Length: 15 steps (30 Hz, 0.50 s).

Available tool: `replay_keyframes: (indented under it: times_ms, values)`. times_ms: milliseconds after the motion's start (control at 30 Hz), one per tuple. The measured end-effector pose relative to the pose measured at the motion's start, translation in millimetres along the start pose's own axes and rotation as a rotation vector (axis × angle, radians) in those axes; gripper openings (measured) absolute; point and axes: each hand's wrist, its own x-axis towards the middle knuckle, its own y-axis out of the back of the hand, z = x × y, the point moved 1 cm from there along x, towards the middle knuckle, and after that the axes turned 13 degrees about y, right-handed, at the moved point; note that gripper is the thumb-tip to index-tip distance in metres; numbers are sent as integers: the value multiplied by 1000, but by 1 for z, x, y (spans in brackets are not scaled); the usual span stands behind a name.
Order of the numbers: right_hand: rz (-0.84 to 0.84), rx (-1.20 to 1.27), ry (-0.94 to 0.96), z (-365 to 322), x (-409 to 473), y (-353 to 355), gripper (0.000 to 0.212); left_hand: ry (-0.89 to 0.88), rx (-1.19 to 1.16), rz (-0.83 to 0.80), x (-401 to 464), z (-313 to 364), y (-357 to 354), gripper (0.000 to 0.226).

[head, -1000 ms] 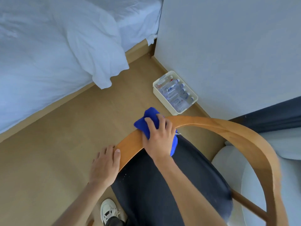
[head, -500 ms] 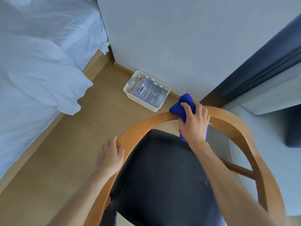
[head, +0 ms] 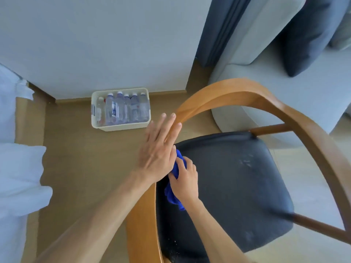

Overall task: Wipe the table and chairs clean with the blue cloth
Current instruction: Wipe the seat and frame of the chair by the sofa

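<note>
A chair with a curved wooden back rail [head: 237, 92] and a dark seat cushion [head: 237, 183] fills the lower right. My left hand [head: 157, 147] lies flat on the rail's left side, fingers straight and spread. Just below it, my right hand [head: 183, 179] grips the bunched blue cloth [head: 173, 196] against the inner face of the rail, over the seat's left edge. Much of the cloth is hidden under both hands. Pale specks show on the cushion.
A cream bin of several water bottles [head: 120, 111] stands on the wooden floor by the wall. White bedding [head: 20, 177] lies at the left. A grey sofa [head: 284, 73] with a dark cushion [head: 307, 35] sits behind the chair.
My right hand has brought the cloth from the top of the rail down its left side to just below my left hand. My left hand has opened flat. The view swung right.
</note>
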Motion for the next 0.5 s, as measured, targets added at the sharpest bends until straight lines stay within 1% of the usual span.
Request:
replay_keyframes:
  times_ms: [67, 133, 200, 233, 367, 433, 500]
  values:
    - [-47, -81, 60, -5, 7, -29, 39, -70, 46, -2, 6, 0, -5, 55]
    - [-95, -187, 88, -2, 9, -51, 50, -102, 72, -9, 8, 0, -14, 54]
    - [-146, -275, 98, 0, 4, -64, 61, -98, 109, -8, 9, -1, -15, 55]
    - [-154, -311, 103, -1, 1, -66, 61, -94, 129, -2, 9, -2, -15, 55]
    - [-198, -394, 139, 5, -27, -70, 44, -89, 167, 2, 9, -1, -15, 56]
    - [-247, -397, 228, 10, -62, -70, 47, -91, 176, 10, 8, -1, -14, 56]
    - [-344, -383, 357, 16, -103, -66, 51, -79, 182, 19, 6, 0, -13, 56]
